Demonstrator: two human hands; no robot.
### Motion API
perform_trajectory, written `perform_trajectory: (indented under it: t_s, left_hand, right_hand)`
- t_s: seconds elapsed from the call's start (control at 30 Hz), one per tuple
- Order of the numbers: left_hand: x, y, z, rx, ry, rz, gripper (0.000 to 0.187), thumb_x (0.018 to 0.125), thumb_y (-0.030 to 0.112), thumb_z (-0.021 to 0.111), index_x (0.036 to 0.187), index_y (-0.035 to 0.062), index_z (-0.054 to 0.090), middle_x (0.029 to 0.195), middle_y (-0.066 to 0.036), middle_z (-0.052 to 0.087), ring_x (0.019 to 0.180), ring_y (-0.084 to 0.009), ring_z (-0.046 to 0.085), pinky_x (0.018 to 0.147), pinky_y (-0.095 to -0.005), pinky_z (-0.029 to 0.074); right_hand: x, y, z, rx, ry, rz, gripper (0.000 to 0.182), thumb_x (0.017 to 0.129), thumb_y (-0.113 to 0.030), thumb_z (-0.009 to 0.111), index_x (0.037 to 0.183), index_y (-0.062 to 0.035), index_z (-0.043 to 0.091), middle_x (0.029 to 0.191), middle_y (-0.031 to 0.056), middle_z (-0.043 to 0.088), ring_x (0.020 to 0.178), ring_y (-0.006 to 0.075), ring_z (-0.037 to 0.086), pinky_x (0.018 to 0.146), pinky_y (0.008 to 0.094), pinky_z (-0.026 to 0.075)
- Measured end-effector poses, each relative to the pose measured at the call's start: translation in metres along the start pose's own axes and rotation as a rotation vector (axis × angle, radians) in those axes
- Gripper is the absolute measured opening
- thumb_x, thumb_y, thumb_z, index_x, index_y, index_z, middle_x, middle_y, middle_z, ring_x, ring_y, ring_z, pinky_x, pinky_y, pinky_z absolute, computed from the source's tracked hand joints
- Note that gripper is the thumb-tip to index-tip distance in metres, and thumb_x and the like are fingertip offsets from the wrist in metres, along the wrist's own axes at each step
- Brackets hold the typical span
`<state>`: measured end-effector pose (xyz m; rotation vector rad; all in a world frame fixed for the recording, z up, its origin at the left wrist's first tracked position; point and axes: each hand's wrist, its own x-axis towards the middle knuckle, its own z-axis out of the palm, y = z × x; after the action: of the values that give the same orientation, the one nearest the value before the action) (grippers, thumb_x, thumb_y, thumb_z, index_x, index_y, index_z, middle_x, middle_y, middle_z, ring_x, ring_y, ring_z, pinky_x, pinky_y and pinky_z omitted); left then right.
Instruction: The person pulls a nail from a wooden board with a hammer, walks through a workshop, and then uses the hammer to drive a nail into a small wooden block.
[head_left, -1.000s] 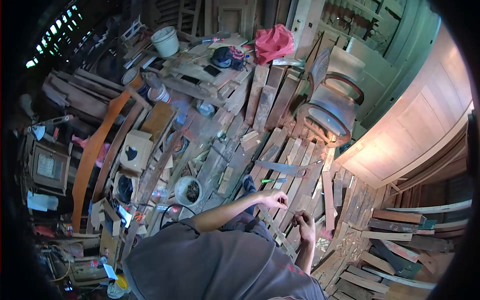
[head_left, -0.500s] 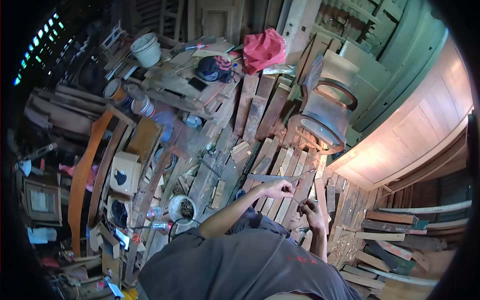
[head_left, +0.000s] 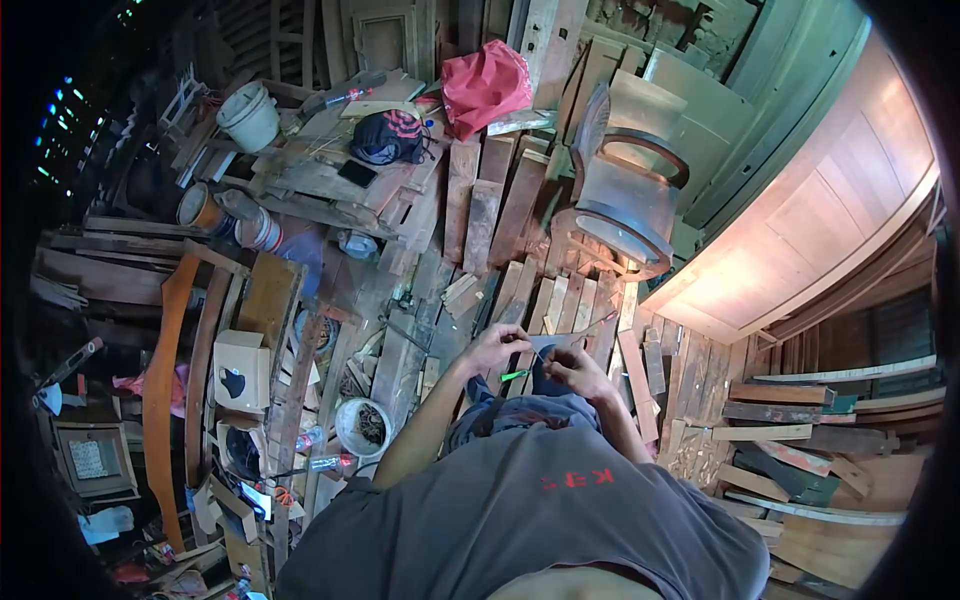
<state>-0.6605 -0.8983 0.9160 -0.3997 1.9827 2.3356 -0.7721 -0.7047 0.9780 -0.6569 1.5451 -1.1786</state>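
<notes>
My left hand [head_left: 498,347] is closed, its fingertips pinched together in front of my lap. Close on its right, my right hand [head_left: 582,376] is also closed in a pinch. A thin strand [head_left: 537,353] runs between the two sets of fingertips; it is too fine to tell what kind it is. Just below the left hand, a bright green object [head_left: 514,376] shows near my legs, small and not clear. Behind the hands lies a long flat blade [head_left: 563,340] on the wooden slats, partly hidden by the fingers.
A wooden chair [head_left: 628,200] stands ahead on the right, beside a large wooden panel [head_left: 800,220]. Boards [head_left: 483,215] cover the floor. At left are a white bucket [head_left: 364,426] and a cardboard box [head_left: 241,370]. A red bag [head_left: 487,88] and phone [head_left: 357,173] lie ahead.
Both hands have moved up and left in view, closer to my body's middle, still pinched close together. The green object has come into view, and the camera has shifted.
</notes>
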Motion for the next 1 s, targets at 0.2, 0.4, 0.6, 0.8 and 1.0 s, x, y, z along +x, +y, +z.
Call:
perform_trajectory:
  t_s: [0.2,0.4,0.6,0.8,1.0]
  left_hand:
    - [0.008,0.013,-0.015,0.016,0.099,0.031,0.011,0.085,0.014,0.067,0.088,0.0032,0.067,0.077,0.002,0.062,0.074,-0.0063,0.055,0.069,-0.0227,0.044]
    - [0.024,0.053,-0.003,0.016,0.205,-0.015,0.011,0.086,0.014,0.067,0.088,0.0031,0.066,0.080,0.000,0.064,0.078,-0.0075,0.059,0.073,-0.0229,0.045]
    - [0.067,0.053,0.026,-0.007,0.191,-0.048,0.010,0.086,0.016,0.066,0.088,0.0056,0.067,0.077,0.004,0.060,0.074,-0.0047,0.052,0.069,-0.0222,0.041]
    - [0.102,0.060,0.061,-0.003,0.178,-0.101,0.010,0.086,0.016,0.066,0.088,0.0064,0.067,0.078,0.005,0.060,0.076,-0.0045,0.053,0.070,-0.0219,0.040]
    - [0.123,0.051,0.088,-0.003,0.179,-0.103,0.012,0.087,0.015,0.066,0.090,0.0040,0.066,0.084,0.000,0.065,0.080,-0.0074,0.058,0.075,-0.0240,0.044]
  right_hand:
    - [0.035,-0.011,-0.023,-0.113,-0.130,-0.050,0.012,0.088,-0.012,0.059,0.086,0.0000,0.059,0.074,0.0007,0.058,0.070,0.0085,0.052,0.063,0.0252,0.041]
    - [0.062,-0.021,-0.068,-0.191,-0.240,-0.087,0.011,0.087,-0.012,0.061,0.085,-0.0016,0.058,0.073,-0.0012,0.055,0.070,0.0066,0.049,0.062,0.0241,0.039]
    - [0.051,-0.036,-0.124,-0.233,-0.197,-0.117,0.010,0.085,-0.011,0.061,0.085,-0.0009,0.061,0.070,-0.0010,0.058,0.063,0.0066,0.048,0.057,0.0253,0.037]
    - [0.032,-0.033,-0.168,-0.142,-0.182,-0.126,0.008,0.084,-0.008,0.059,0.083,-0.0011,0.061,0.072,-0.0005,0.060,0.066,0.0060,0.050,0.059,0.0246,0.038]
    - [0.022,-0.012,-0.198,-0.111,-0.172,-0.108,0.008,0.086,-0.008,0.057,0.083,-0.0020,0.060,0.072,-0.0018,0.059,0.064,0.0058,0.049,0.057,0.0232,0.039]
